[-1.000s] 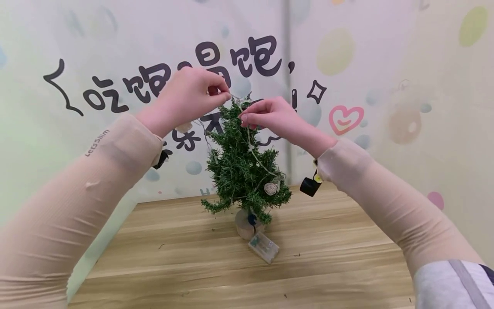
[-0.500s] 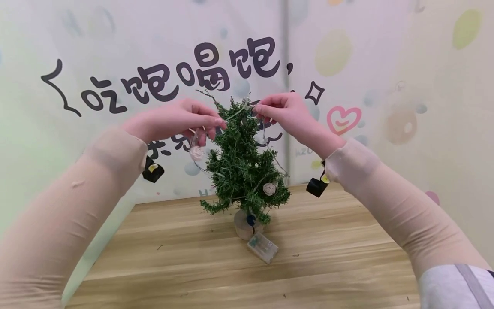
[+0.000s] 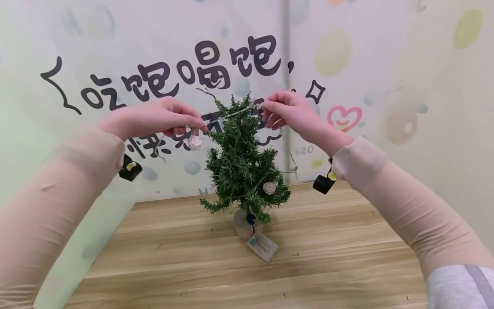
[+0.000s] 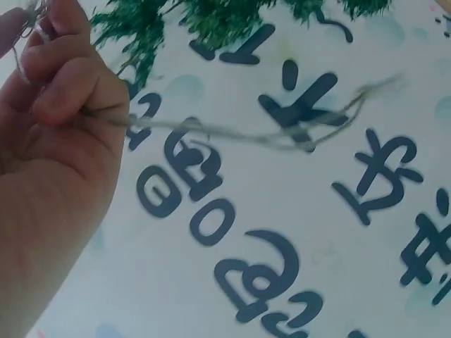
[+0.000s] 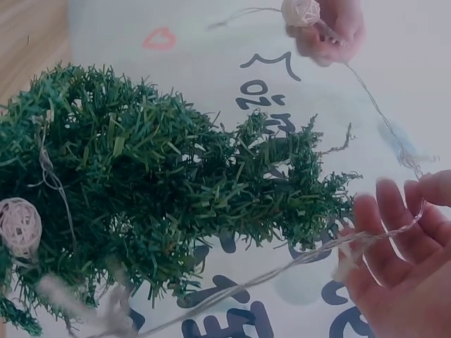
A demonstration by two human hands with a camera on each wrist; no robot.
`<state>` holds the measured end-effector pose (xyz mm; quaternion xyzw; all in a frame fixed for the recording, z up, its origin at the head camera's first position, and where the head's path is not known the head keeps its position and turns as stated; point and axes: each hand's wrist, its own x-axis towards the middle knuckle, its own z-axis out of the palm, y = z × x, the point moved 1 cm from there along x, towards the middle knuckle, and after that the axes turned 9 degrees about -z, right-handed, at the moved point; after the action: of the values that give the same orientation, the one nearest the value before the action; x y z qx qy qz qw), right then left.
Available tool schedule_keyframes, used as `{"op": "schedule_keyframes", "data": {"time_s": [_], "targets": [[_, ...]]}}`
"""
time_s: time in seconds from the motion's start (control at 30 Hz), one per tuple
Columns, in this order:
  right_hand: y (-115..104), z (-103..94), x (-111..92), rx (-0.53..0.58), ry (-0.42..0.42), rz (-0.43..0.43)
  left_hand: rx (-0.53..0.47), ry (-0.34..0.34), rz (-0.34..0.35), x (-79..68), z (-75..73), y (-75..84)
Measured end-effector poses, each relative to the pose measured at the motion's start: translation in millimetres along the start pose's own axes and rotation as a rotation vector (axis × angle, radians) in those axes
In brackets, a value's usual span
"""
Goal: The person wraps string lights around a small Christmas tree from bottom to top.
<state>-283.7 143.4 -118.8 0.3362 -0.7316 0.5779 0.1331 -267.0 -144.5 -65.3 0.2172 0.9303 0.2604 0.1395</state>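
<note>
A small green artificial Christmas tree (image 3: pixel 241 167) stands upright between my hands on a round wooden base (image 3: pixel 241 224). My left hand (image 3: pixel 158 116), left of the treetop, grips a wire of string lights with a pale woven ball (image 3: pixel 195 142) hanging below the fingers. In the left wrist view, a loose tail of wire (image 4: pixel 232 134) sticks out from the curled fingers. My right hand (image 3: pixel 295 118) pinches the wire (image 5: pixel 261 280) between thumb and forefinger, right of the treetop. Between the hands, the wire crosses the top of the tree. Another woven ball (image 3: pixel 269 188) sits on the lower right branches.
A clear battery box (image 3: pixel 262 247) lies on the wooden table (image 3: pixel 173 257) in front of the base, joined to a dark cord. Tiny green bits are scattered about the tabletop. Close behind the tree is a wall (image 3: pixel 239 21) with large printed black characters.
My left hand has moved down and left from the treetop, and my right hand has shifted right and slightly up. The wire between them now spans the top. The tree stays in place.
</note>
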Motion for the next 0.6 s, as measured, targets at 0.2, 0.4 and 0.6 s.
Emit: {"op": "schedule_keyframes", "data": {"time_s": [0.2, 0.4, 0.6], "targets": [[3, -5.8, -3, -0.049, -0.095, 0.009, 0.156, 0.07, -0.035, -20.0, -21.8, 12.0], [10, -20.8, -4, -0.117, -0.129, 0.033, 0.169, 0.17, -0.032, -27.7, -37.1, 15.0], [19, -27.6, 1, -0.006, -0.104, 0.046, 0.159, 0.317, -0.042, -32.2, -44.3, 7.8]]}}
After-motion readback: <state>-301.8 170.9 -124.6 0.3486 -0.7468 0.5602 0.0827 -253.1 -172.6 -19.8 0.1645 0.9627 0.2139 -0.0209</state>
